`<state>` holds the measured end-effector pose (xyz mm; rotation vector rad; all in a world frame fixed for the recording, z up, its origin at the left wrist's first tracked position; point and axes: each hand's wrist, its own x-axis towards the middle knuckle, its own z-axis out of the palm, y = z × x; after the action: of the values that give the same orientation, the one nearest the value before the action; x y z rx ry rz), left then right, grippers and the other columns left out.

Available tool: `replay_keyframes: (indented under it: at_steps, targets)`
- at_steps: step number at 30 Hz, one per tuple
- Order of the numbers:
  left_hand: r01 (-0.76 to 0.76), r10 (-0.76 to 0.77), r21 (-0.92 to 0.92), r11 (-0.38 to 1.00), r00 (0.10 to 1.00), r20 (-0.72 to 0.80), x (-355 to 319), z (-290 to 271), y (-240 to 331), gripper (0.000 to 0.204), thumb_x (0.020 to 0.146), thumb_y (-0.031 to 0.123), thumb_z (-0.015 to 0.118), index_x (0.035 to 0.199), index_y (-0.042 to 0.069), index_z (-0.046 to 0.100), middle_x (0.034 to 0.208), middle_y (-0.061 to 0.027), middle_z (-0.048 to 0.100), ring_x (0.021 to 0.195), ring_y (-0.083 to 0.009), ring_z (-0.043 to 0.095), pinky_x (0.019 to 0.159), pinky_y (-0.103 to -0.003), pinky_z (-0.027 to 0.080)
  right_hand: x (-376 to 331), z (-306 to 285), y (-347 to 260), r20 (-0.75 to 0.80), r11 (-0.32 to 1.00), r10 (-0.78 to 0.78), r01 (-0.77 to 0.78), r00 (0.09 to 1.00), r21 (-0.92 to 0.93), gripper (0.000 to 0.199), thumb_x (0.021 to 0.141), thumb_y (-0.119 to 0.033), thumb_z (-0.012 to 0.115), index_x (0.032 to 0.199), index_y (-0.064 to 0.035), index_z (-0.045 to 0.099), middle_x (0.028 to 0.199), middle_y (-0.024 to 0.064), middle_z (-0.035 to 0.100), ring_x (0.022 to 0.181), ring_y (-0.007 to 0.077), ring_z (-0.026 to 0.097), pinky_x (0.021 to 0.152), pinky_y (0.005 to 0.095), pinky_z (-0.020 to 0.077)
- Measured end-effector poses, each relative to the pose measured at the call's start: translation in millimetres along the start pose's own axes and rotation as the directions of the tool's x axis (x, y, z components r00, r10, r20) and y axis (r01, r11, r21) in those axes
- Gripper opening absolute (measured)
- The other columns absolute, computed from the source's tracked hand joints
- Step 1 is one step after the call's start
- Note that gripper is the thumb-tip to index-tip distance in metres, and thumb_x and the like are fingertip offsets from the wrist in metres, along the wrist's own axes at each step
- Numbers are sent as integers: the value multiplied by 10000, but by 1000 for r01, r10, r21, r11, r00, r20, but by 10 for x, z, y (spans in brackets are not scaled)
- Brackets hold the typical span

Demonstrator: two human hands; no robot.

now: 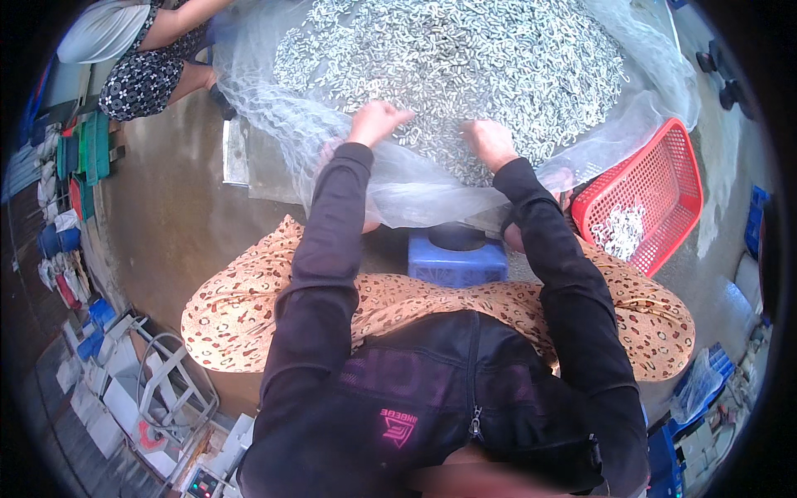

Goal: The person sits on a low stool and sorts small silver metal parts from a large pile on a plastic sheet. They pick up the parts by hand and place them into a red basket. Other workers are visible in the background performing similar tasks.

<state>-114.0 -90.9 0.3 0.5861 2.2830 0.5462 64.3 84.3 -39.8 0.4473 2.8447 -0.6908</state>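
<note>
A broad heap of small, curled, pale grey-white pieces [465, 66] lies on a thin translucent mesh sheet [423, 206] in front of me; I cannot tell their kind. My left hand [378, 123] is at the near left part of the heap, thumb and fingers pinched together. My right hand [488, 141] is low over the near edge, a little to the right, with its fingers curled in. Whatever either hand holds is too small or hidden to make out. To the right, a red plastic basket [682, 166] holds a small pile of whiter curled pieces [621, 231].
Below the sheet's near edge, between my legs, is a blue plastic crate or stool [457, 264]. Another person [149, 79] sits at the far left beside the sheet. Wet floor [183, 174] stretches to the left. A metal-framed cart [170, 382] stands at lower left.
</note>
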Motion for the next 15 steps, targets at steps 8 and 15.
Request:
replay_keyframes:
  at_steps: [8,15]
  targets:
    - [-153,172,312,938,985,-34,-41,664,-18,256,750,287,676,854,53,678,814,-190,657,817,-352,640,724,-455,497,-51,-294,290,63,697,187,-178,980,695,215,739,-249,701,888,-96,723,824,176,668,774,320,644,712,379,498]
    - [-186,185,226,956,982,24,-59,143,258,279,785,303,640,809,25,643,749,-172,639,741,-325,619,650,-406,468,-108,-419,22,27,800,347,-311,938,513,178,751,-194,713,788,-19,706,690,93,660,662,165,617,663,325,491]
